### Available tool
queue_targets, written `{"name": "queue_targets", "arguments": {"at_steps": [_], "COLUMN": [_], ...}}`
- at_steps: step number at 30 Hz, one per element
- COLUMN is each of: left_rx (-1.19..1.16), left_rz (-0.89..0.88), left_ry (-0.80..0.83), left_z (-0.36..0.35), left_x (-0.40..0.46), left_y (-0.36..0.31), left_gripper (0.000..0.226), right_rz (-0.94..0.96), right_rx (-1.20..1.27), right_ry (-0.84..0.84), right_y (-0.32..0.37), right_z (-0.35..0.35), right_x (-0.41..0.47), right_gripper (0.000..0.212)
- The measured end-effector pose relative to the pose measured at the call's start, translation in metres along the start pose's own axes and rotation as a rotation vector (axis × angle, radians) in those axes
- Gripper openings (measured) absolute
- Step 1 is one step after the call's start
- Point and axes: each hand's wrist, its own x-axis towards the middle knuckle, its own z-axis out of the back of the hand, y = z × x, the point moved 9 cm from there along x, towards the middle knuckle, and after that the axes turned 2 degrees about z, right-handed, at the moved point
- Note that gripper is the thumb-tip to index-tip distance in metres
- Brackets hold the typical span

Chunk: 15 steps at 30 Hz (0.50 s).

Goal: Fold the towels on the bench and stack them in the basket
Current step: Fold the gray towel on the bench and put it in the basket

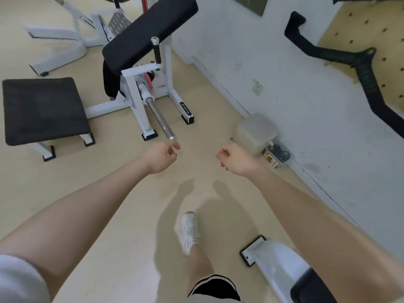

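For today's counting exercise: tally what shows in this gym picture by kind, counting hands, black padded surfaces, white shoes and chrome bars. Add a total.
Hands: 2, the left hand and the right hand
Black padded surfaces: 2, the flat seat pad and the angled arm pad
White shoes: 1, the shoe
Chrome bars: 1, the bar
Total: 6

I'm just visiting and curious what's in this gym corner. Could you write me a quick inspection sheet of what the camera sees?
Surface: beige floor, scuffed and stained.
Job's things: no towels or basket seen; flat black bench bare on top.
Clutter: translucent plastic container and a small box by the wall.
Hands: left hand and right hand raised, fingers loosely curled, holding nothing.
Cables: dark tangle beside the box, possibly a cord.
Surroundings: white-framed machine with black pad, chrome bar, black handle on pegboard, wall socket.
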Motion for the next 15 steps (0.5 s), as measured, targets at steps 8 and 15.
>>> {"name": "queue_targets", "arguments": {"at_steps": [8,15], "left_rx": [-0.079,-0.129], "left_rz": [0.101,0.173], "left_ry": [-0.094,-0.170], "left_z": [0.135,0.246], "left_x": [0.148,0.257], "left_y": [0.074,0.161], "left_gripper": [0.029,0.028], "right_rz": [0.096,0.225], "right_rx": [0.004,-0.078], "right_ry": [0.090,0.140], "right_y": [0.100,0.207], "right_z": [0.019,0.016], "right_x": [0.228,0.379], "right_gripper": [0.022,0.022]}}
